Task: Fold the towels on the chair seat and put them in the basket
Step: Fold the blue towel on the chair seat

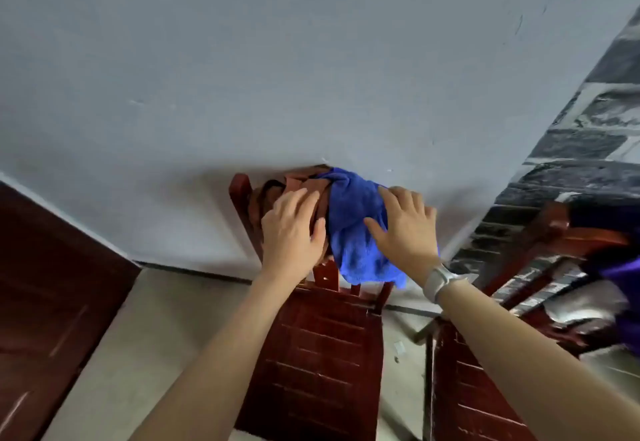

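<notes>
**Both hands on the towels at the chair back**

Over the top rail of the wooden chair (322, 354) hung two towels, bunched side by side against the pale wall (242, 60). On the left sat a brown towel (294, 181), crumpled and mostly covered by the left hand (294, 233). That hand lay flat on it, fingers straight and close together, the thumb pointing toward the neighbouring cloth; nothing was pinched or gripped. Just beside it, touching the brown one, a blue towel (353, 219) draped down over the rail and past the top of the slats. The right hand (405, 229) rested on the blue towel's right side with its fingers spread and straight, palm against the cloth, again holding nothing. A pale watch (438, 281) sat on the right wrist.

Neither towel lay on the chair seat, whose slatted dark-red boards showed bare below the two forearms. No basket showed in the view.

Right of this chair stood a second chair (485, 388) of the same dark wood, close alongside. Behind it rose a wall of dark marbled tiles (588, 129), and a purple cloth (623, 274) showed at the right edge, blurred. A dark wooden door (52, 285) filled the lower left, over a light floor (145, 336).
</notes>
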{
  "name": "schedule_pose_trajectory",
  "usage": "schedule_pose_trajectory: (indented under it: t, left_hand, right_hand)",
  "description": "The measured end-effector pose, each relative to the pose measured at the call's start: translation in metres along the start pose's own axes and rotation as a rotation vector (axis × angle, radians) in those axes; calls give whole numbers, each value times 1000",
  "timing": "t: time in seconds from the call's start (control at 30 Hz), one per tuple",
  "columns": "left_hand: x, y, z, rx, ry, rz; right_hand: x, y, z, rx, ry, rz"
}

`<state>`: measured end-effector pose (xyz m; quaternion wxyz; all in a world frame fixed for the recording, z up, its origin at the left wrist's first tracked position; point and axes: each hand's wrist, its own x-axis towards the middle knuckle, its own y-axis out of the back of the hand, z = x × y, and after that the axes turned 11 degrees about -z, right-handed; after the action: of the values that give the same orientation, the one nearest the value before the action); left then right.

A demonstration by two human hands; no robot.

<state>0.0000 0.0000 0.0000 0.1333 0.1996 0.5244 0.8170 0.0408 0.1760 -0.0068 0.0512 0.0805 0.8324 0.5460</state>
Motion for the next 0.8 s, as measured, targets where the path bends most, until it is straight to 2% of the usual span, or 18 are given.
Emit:
schedule_pose_trajectory:
  t: [0.07,0.13,0.2,0.33,0.47,0.53,0.63,0.7,0.73,0.8]
  left_hand:
    - [16,-5,-10,67,-33,-89]
    - [24,-15,-19,80,-29,-182]
    - [26,-24,-24,60,-36,-209]
    - [23,-30,-29,41,-50,-130]
    - [24,-31,-29,34,-29,-132]
    - [26,-30,-29,27,-2,-160]
    - [31,-26,-27,49,39,-197]
    - [32,-24,-22,58,55,-212]
    - [32,-23,-20,61,61,-218]
    - [31,-23,-13,54,78,-219]
  right_hand:
    - [15,-2,-3,-145,-69,-93]
    - [22,-5,-4,-153,-89,-115]
    - [24,-6,-5,-50,-115,-35]
    - [21,7,-7,191,-215,126]
    - [8,23,-20,435,-226,194]
    - [4,37,-27,591,-249,307]
    - [-4,73,-15,739,-331,699]
    - [-18,92,4,709,-370,914]
    - [-27,92,14,684,-387,927]
    - [-48,74,31,659,-437,775]
